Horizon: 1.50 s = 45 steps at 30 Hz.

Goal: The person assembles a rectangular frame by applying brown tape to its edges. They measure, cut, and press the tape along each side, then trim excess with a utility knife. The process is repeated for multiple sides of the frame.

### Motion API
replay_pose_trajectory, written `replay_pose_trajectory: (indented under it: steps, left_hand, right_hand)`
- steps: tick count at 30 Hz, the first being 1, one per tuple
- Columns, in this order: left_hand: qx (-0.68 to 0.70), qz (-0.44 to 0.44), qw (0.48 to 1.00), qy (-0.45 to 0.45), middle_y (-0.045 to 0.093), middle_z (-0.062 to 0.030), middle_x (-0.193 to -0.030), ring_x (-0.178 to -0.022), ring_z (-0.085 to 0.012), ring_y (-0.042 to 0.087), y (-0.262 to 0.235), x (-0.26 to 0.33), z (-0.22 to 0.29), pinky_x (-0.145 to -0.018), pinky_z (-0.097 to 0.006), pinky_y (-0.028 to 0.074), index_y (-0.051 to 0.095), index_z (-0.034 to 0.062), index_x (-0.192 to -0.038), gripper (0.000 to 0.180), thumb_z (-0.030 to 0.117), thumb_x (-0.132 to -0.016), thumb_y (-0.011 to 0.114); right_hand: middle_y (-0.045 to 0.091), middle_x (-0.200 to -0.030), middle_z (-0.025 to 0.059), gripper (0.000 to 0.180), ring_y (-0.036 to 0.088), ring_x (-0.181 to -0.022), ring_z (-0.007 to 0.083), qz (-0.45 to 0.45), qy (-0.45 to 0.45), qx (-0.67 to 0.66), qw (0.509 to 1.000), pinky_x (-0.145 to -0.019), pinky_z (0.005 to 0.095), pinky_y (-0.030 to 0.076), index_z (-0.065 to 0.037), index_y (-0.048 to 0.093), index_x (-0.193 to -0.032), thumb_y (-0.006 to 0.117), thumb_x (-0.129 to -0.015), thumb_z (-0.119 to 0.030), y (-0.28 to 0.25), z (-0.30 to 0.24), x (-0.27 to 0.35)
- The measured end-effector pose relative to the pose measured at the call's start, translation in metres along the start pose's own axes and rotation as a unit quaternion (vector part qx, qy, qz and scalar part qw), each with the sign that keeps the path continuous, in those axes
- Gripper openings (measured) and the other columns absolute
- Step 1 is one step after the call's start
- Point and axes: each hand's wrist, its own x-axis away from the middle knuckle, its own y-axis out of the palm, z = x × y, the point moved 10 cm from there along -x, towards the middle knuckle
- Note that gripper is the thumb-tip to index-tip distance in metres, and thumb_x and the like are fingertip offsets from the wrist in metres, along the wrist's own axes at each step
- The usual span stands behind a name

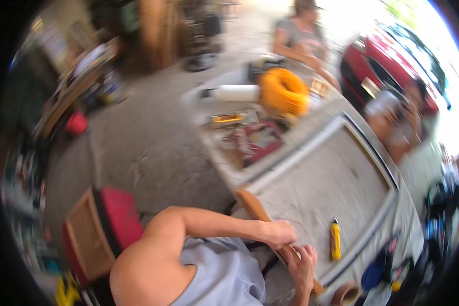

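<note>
A long, curved orange-brown wooden bar [253, 205] slants along the near edge of the cloth-covered table [311, 188]. My left hand [279, 234] is closed round the middle of it. Just nearer me, my right hand [303, 261] has its fingers curled onto the same bar, close beside the left. Blur hides the exact finger contact. Beyond the hands, a pale rectangular frame [298, 155] lies flat on the table. A yellow utility knife [335, 240] rests inside its outline, right of my hands.
Farther back on the table are an orange coil [284, 92], a white roll [235, 93] and a red-and-white package [257, 143]. A tape roll [346, 294] lies lower right. One person [302, 38] is at the far side, another [400, 115] at right. A red case [120, 217] stands left.
</note>
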Motion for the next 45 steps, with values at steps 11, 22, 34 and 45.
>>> replay_pose_trajectory:
  steps: [11,22,34,45]
  left_hand:
    - [-0.069,0.026,0.997,0.011,0.068,-0.0102,-0.085,-0.094,-0.0293,0.062,-0.010,0.003,0.015,-0.086,-0.041,0.046,0.070,0.0078,-0.076,0.011,0.015,-0.068,0.068]
    - [-0.164,0.010,0.983,0.085,0.061,-0.0070,-0.086,-0.095,-0.0250,0.059,-0.009,0.016,0.028,-0.084,-0.038,0.043,0.064,0.0095,-0.089,0.019,0.014,-0.071,0.069]
    - [-0.192,0.060,0.978,0.057,0.063,0.0009,-0.085,-0.097,-0.0215,0.057,-0.028,0.025,0.025,-0.086,-0.040,0.037,0.067,0.0173,-0.082,0.018,0.027,-0.069,0.075]
    - [0.105,0.249,0.961,0.057,0.062,-0.0083,-0.097,-0.091,-0.0242,0.060,-0.191,0.042,0.046,-0.088,-0.036,0.042,0.053,0.0091,-0.132,0.077,0.025,-0.065,0.086]
  right_hand:
    - [0.063,-0.081,0.0092,0.012,0.058,-0.082,0.0286,-0.010,0.032,0.055,0.998,-0.080,0.0398,0.042,-0.006,0.068,-0.082,0.075,-0.076,-0.015,0.000,-0.007,-0.003]
    - [0.057,-0.086,0.0050,0.018,0.055,-0.091,0.0230,-0.015,0.018,0.169,0.985,-0.084,0.0389,0.039,-0.011,0.063,-0.088,0.072,-0.076,-0.022,0.019,-0.004,0.013]
    - [0.060,-0.086,0.0037,0.020,0.056,-0.092,0.0219,0.014,0.042,0.188,0.981,-0.088,0.0447,0.036,-0.014,0.066,-0.088,0.074,-0.075,-0.027,0.011,-0.008,0.018]
    - [0.057,-0.096,0.0033,0.023,0.052,-0.101,0.0237,0.098,0.080,0.164,0.978,-0.089,0.0463,0.035,-0.016,0.066,-0.086,0.079,-0.068,-0.024,0.008,-0.011,0.024]
